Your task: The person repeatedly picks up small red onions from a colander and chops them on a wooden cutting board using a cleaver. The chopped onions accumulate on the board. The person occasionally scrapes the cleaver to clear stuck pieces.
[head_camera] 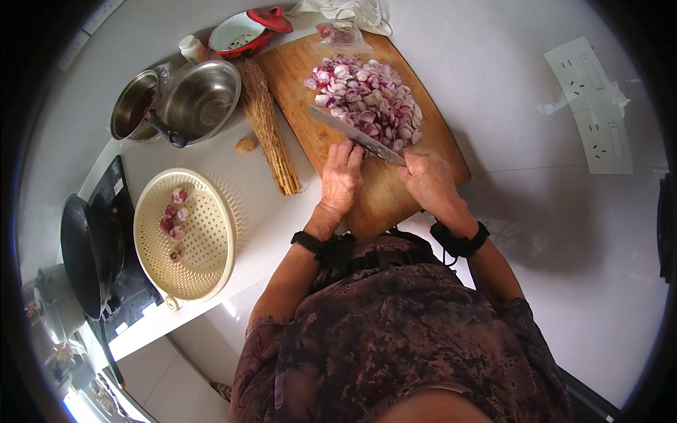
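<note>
My right hand (429, 177) is closed round the handle of a kitchen knife (357, 135), whose blade slants up and left over a wooden cutting board (389, 198). My left hand (342, 172) rests on the board with fingers bent against the near side of the blade; whatever is under the fingertips is hidden. Just beyond the blade lies a large pile of sliced purple shallots (370, 95). A plastic bag with reddish contents (344, 36) sits at the board's far end. Several whole shallots (179, 195) lie in a cream plastic colander (230, 238) to the left.
Left of the board lie a bundled straw brush (267, 127) and a small brown lump (245, 145). Behind are a steel bowl (203, 103), a steel pot (132, 106), a white bottle (193, 49) and a red enamel pot (239, 34). A black wok (84, 254) stands far left. Wall sockets (589, 106) are at right.
</note>
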The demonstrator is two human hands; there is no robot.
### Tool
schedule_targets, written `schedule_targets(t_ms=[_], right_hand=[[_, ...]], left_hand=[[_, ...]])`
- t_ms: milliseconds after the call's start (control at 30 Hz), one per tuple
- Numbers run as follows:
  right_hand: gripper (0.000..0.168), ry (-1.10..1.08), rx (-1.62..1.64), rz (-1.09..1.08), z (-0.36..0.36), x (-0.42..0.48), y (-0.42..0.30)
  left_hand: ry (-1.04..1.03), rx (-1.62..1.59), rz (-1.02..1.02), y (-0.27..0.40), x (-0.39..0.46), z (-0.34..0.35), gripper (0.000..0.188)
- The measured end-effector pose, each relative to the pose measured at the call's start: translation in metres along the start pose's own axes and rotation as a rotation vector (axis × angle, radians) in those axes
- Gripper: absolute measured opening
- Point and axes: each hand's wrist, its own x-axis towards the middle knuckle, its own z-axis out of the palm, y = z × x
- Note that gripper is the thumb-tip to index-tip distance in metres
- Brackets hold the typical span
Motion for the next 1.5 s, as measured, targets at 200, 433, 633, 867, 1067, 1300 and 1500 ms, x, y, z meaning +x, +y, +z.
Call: schedule_targets(t_ms=[200, 433, 633, 867, 1067, 1300, 1500], right_hand=[[0.013, -0.006, 0.001, -0.009, 0.002, 0.006, 0.004], [0.012, -0.008, -0.04, -0.031, -0.003, 0.008, -0.004], [0.012, -0.045, 0.013, -0.059, 0.004, 0.022, -0.009], [0.016, 0.006, 0.304, 0.099, 0.027, 0.029, 0.015], [0.026, -0.026, 0.159, 0.032, 0.009, 0.017, 0.011], [0.018, -0.039, 0.054, -0.011, 0.004, 0.008, -0.001], [0.013, -0.041, 0.001, -0.041, -0.006, 0.014, -0.012]], left_hand=[[-0.036, 0.012, 0.019, -0.001, -0.001, -0.002, 0.043], [-0.021, 0.0, 0.027, -0.003, -0.004, 0.0, 0.046], [-0.029, 0.016, 0.033, -0.002, -0.004, -0.001, 0.044], [0.043, 0.03, 0.026, 0.001, 0.0, 0.0, 0.032], [0.022, -0.006, -0.027, 0.001, -0.003, 0.0, 0.033], [0.036, 0.027, 0.01, -0.001, -0.004, 0.001, 0.04], [0.036, 0.031, 0.017, 0.0, -0.004, 0.0, 0.039]])
